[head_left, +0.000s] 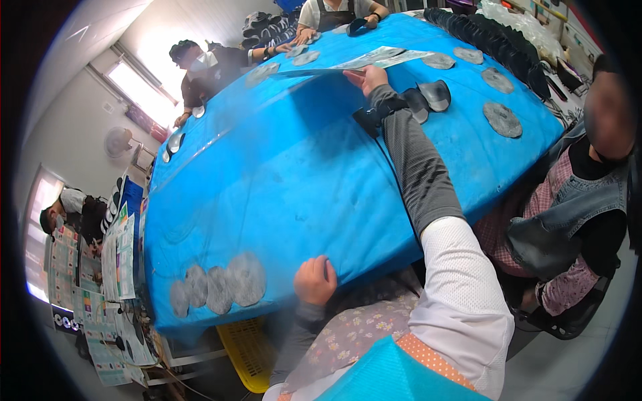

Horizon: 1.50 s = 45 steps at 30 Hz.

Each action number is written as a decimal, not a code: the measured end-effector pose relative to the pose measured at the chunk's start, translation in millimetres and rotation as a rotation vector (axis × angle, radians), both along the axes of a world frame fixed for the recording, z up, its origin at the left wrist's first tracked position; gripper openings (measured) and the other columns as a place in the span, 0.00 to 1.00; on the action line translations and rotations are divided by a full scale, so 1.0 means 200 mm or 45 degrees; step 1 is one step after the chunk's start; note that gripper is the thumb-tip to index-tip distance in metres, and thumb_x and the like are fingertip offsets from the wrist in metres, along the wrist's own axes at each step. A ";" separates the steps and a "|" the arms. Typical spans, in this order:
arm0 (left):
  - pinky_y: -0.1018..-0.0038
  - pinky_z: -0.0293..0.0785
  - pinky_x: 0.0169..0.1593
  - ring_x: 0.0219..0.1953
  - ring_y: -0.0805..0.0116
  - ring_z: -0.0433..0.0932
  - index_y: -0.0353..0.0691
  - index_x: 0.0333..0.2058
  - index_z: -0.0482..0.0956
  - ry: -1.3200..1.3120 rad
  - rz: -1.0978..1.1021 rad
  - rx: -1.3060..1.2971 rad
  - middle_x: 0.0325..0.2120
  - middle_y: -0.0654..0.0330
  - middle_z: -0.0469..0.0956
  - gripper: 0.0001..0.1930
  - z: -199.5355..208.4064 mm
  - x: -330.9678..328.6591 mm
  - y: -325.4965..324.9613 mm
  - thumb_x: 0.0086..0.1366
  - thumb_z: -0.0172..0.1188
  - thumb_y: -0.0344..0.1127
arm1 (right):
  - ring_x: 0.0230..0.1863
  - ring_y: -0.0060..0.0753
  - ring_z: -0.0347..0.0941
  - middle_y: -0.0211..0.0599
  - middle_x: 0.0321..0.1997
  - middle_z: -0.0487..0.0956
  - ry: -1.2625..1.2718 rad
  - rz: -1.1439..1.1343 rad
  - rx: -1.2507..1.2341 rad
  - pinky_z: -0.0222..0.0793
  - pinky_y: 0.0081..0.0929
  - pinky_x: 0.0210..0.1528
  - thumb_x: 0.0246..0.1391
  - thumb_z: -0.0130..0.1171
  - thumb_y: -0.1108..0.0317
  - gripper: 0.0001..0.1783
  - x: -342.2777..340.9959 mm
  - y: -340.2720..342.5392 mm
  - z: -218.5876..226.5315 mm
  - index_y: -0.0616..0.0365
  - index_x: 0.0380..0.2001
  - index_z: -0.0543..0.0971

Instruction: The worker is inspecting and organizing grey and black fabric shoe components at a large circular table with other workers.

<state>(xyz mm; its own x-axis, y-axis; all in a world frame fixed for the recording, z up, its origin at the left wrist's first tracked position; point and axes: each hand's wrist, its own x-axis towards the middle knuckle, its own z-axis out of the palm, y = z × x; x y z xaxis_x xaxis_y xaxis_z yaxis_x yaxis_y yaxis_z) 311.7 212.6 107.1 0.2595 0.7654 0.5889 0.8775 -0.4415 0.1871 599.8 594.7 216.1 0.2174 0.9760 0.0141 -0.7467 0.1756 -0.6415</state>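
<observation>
My right arm (421,174) stretches far across the blue-covered table (294,214). At its end, my right hand (368,79) is closed on the near edge of a thin flat sheet (382,56), tilted and partly seen edge-on. Close by my right wrist lie two dark curved pads (436,95) with grey undersides. By the table's near edge, my left hand (314,281) is curled; a small dark patch shows at its fingers, too unclear to name. To its left, several mottled grey round pads (246,279) lie in an overlapping row.
More grey round pads (503,119) are spread along the right and far sides. Dark stacked pieces (488,43) line the far right edge. A person (562,200) sits at my right; others (207,70) work across the table. Below the near edge is a yellow basket (249,351).
</observation>
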 end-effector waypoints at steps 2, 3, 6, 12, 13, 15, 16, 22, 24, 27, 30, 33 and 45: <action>0.66 0.63 0.24 0.21 0.60 0.69 0.42 0.28 0.74 0.004 0.004 -0.017 0.18 0.60 0.68 0.02 0.00 0.00 0.00 0.54 0.55 0.30 | 0.41 0.57 0.74 0.63 0.42 0.72 0.120 0.037 -0.021 0.75 0.42 0.45 0.54 0.31 0.76 0.17 -0.06 -0.04 -0.01 0.79 0.44 0.59; 0.65 0.63 0.24 0.21 0.60 0.69 0.42 0.28 0.73 0.022 -0.002 -0.076 0.19 0.59 0.68 0.02 0.00 0.00 0.00 0.54 0.55 0.30 | 0.40 0.57 0.75 0.64 0.42 0.72 0.230 -0.006 -0.085 0.75 0.41 0.44 0.54 0.31 0.76 0.17 -0.08 -0.07 -0.01 0.80 0.43 0.60; 0.66 0.65 0.25 0.22 0.60 0.70 0.41 0.28 0.73 0.027 -0.001 -0.040 0.19 0.59 0.69 0.03 0.00 -0.01 0.00 0.53 0.55 0.30 | 0.39 0.57 0.75 0.66 0.41 0.71 0.215 0.027 0.016 0.76 0.42 0.44 0.54 0.33 0.77 0.16 -0.15 -0.13 -0.01 0.81 0.42 0.59; 0.67 0.66 0.25 0.23 0.60 0.70 0.41 0.28 0.73 0.047 -0.003 -0.046 0.19 0.59 0.69 0.03 0.01 0.00 -0.01 0.53 0.55 0.30 | 0.39 0.53 0.76 0.62 0.42 0.73 0.337 -0.091 -0.036 0.75 0.39 0.43 0.53 0.35 0.77 0.16 -0.14 -0.13 0.04 0.81 0.42 0.62; 0.67 0.66 0.25 0.23 0.60 0.70 0.41 0.28 0.73 0.042 0.008 -0.027 0.19 0.59 0.69 0.03 0.01 0.00 -0.01 0.53 0.55 0.30 | 0.39 0.53 0.76 0.62 0.42 0.73 0.347 -0.010 0.004 0.75 0.39 0.43 0.53 0.35 0.77 0.16 -0.15 -0.15 0.03 0.81 0.42 0.62; 0.67 0.66 0.26 0.23 0.60 0.70 0.41 0.28 0.73 0.042 -0.004 -0.081 0.19 0.59 0.69 0.03 0.01 -0.01 -0.01 0.53 0.55 0.30 | 0.39 0.53 0.76 0.60 0.42 0.73 0.040 -0.004 0.187 0.74 0.39 0.44 0.53 0.37 0.77 0.16 -0.21 -0.22 0.00 0.81 0.42 0.64; 0.67 0.66 0.26 0.23 0.60 0.70 0.41 0.28 0.73 0.017 0.001 -0.014 0.19 0.59 0.69 0.03 0.01 -0.01 -0.01 0.53 0.55 0.30 | 0.39 0.52 0.76 0.59 0.41 0.74 0.039 0.024 0.213 0.74 0.39 0.44 0.53 0.38 0.76 0.16 -0.23 -0.26 -0.02 0.80 0.41 0.66; 0.68 0.67 0.28 0.25 0.60 0.71 0.43 0.29 0.74 0.041 0.067 -0.076 0.21 0.59 0.70 0.04 0.01 0.01 -0.02 0.53 0.56 0.31 | 0.38 0.49 0.76 0.55 0.38 0.75 -0.046 0.141 0.256 0.73 0.39 0.44 0.56 0.41 0.73 0.14 -0.33 -0.59 -0.05 0.78 0.39 0.67; 0.68 0.67 0.28 0.26 0.60 0.72 0.42 0.30 0.75 -0.082 0.033 -0.120 0.22 0.59 0.71 0.04 0.02 -0.01 -0.02 0.54 0.57 0.32 | 0.37 0.47 0.76 0.52 0.39 0.76 -0.085 0.190 0.239 0.73 0.38 0.43 0.57 0.43 0.72 0.14 -0.35 -0.71 -0.05 0.74 0.42 0.67; 0.71 0.66 0.29 0.27 0.71 0.74 0.41 0.37 0.75 -0.928 -0.104 -0.621 0.26 0.60 0.77 0.11 0.07 -0.08 -0.04 0.64 0.51 0.41 | 0.35 0.37 0.76 0.44 0.39 0.77 -0.118 0.335 0.237 0.74 0.31 0.37 0.57 0.45 0.71 0.16 -0.36 -0.96 -0.11 0.66 0.47 0.67; 0.75 0.70 0.37 0.34 0.68 0.76 0.40 0.52 0.65 -2.271 -0.228 -0.829 0.37 0.57 0.77 0.30 0.17 -0.22 -0.04 0.67 0.31 0.59 | 0.30 0.33 0.75 0.43 0.40 0.76 -0.200 0.561 0.255 0.71 0.26 0.28 0.57 0.46 0.70 0.17 -0.31 -1.21 -0.23 0.65 0.49 0.66; 0.71 0.71 0.46 0.43 0.65 0.75 0.38 0.54 0.63 -2.629 -0.426 -0.664 0.45 0.56 0.73 0.27 0.22 -0.29 -0.11 0.68 0.36 0.54 | 0.28 0.33 0.75 0.44 0.38 0.76 -0.262 0.674 0.170 0.72 0.25 0.22 0.57 0.46 0.70 0.17 -0.27 -1.45 -0.36 0.66 0.48 0.66; 0.74 0.68 0.46 0.41 0.71 0.72 0.31 0.47 0.69 -1.672 -0.101 -0.812 0.41 0.58 0.73 0.15 0.07 -0.56 -0.46 0.61 0.51 0.28 | 0.21 0.26 0.73 0.38 0.20 0.76 -1.393 1.324 -0.021 0.69 0.21 0.23 0.60 0.46 0.64 0.17 0.11 -1.59 -0.14 0.66 0.25 0.75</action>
